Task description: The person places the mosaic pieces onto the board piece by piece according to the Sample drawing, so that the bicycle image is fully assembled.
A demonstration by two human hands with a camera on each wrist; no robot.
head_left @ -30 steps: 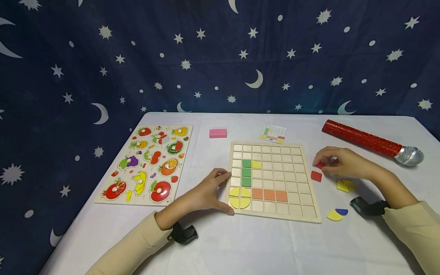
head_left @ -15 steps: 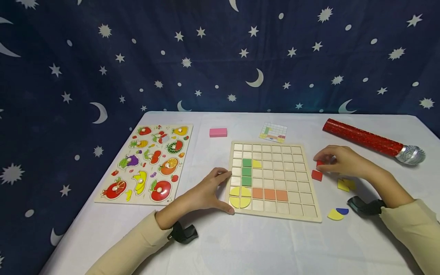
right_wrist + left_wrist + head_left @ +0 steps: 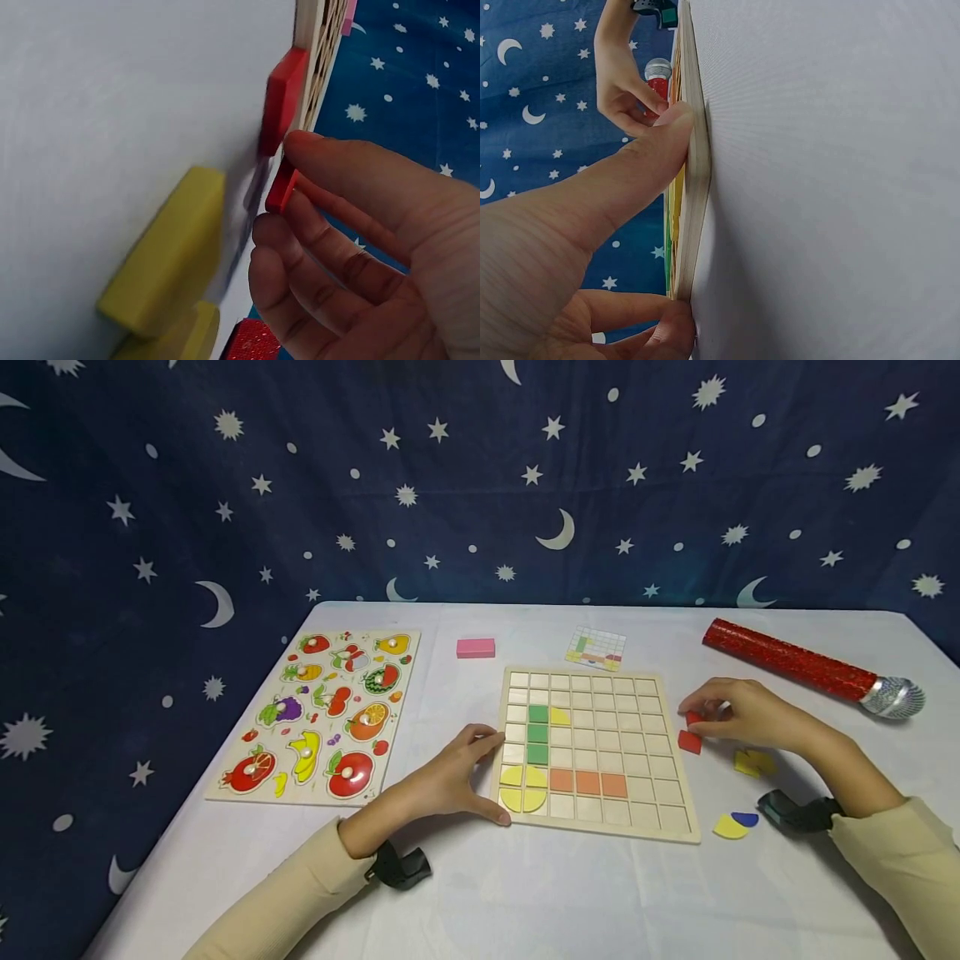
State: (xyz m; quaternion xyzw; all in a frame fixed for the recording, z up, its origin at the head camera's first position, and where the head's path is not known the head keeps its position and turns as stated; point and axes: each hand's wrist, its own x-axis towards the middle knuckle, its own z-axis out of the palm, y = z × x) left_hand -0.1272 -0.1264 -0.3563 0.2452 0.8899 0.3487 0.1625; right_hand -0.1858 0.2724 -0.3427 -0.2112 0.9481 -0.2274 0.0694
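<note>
A wooden grid board lies flat, with green, yellow and orange tiles set in some of its squares. My left hand rests at its near left corner, thumb and fingertips spread wide against the edges. Seen from the left wrist, the thumb presses the board's rim. Right of the board, my right hand pinches a red tile between thumb and fingers. A second red tile lies just in front of it, close to the board's right edge. The fingers partly hide the held tile in the head view.
Yellow tiles lie below the right hand. Nearer are a yellow quarter-circle and a blue half-circle. A red microphone, a grid pattern card, a pink block and a fruit puzzle stand around the board.
My right hand has shifted slightly left, and the pinched red tile now appears more upright and closer to the other red tile. The left hand stays at the board's corner.
</note>
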